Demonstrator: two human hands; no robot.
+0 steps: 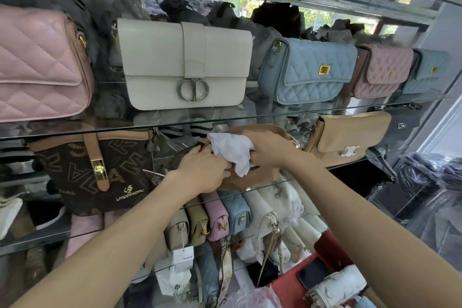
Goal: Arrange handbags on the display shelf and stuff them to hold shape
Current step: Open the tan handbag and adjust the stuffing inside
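Note:
A tan handbag (252, 177) lies on the middle glass shelf (350, 166), partly hidden by both hands. My right hand (271, 149) grips a wad of white stuffing paper (231, 151) at the bag's opening. My left hand (203, 170) grips the bag's front edge just left of the paper. How deep the paper sits in the bag is hidden.
On the shelf above stand a pink quilted bag (42, 65), a white flap bag (185, 65), a blue quilted bag (308, 71) and more. A brown lettered bag (95, 170) is left, a tan clutch (350, 136) right. Small bags (220, 216) fill the lower shelf.

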